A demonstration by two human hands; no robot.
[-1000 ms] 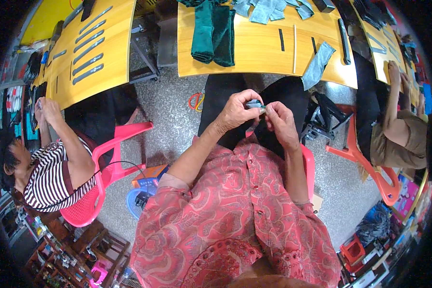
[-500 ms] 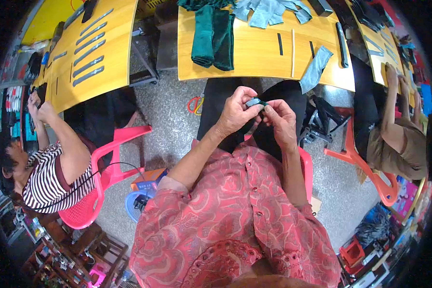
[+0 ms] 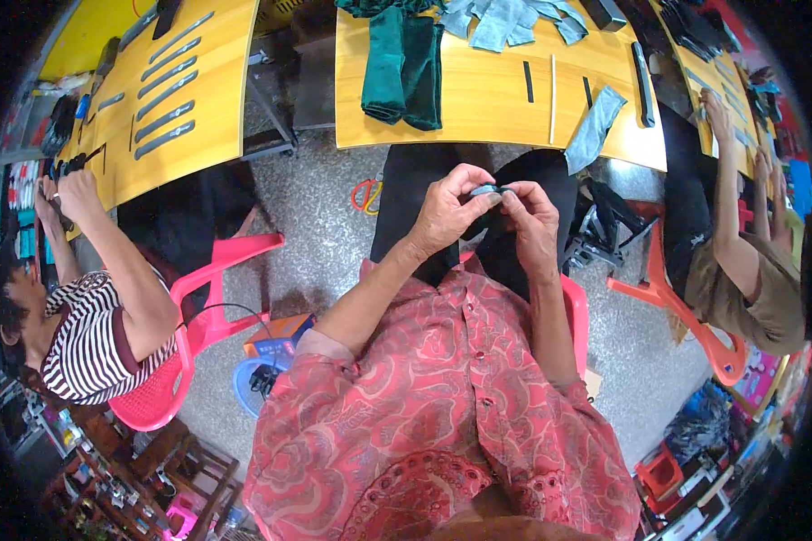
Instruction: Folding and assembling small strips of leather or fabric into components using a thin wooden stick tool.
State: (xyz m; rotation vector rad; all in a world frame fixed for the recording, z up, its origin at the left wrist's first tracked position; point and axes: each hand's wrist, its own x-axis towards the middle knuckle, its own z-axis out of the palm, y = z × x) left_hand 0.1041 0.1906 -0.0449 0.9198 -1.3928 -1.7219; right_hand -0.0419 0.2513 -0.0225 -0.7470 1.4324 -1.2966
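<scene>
Above my lap, just off the near edge of the yellow table [image 3: 478,113], both hands pinch one small piece of folded cloth [image 3: 484,189], pale blue-grey with a dark green part. My left hand [image 3: 444,213] grips its left end between thumb and fingers. My right hand [image 3: 531,218] is closed on the other end, close beside the left fingertips. Fingers hide most of the piece. On the table lie dark green velvet strips [image 3: 385,74], a heap of pale blue cloth strips [image 3: 510,25] and a single pale blue strip [image 3: 595,129] hanging over the edge.
Thin dark strips [image 3: 528,82], a white stick [image 3: 552,99] and a long black bar [image 3: 641,86] lie on the table. Co-workers sit at side tables on pink [image 3: 185,361] and orange chairs [image 3: 686,316]. Red-handled scissors [image 3: 366,196] show beyond my left forearm.
My fingers have shifted slightly, and the cloth piece between them now lies flatter, with less green showing. The right co-worker's arm has reached farther over their table; the left co-worker's hands have moved.
</scene>
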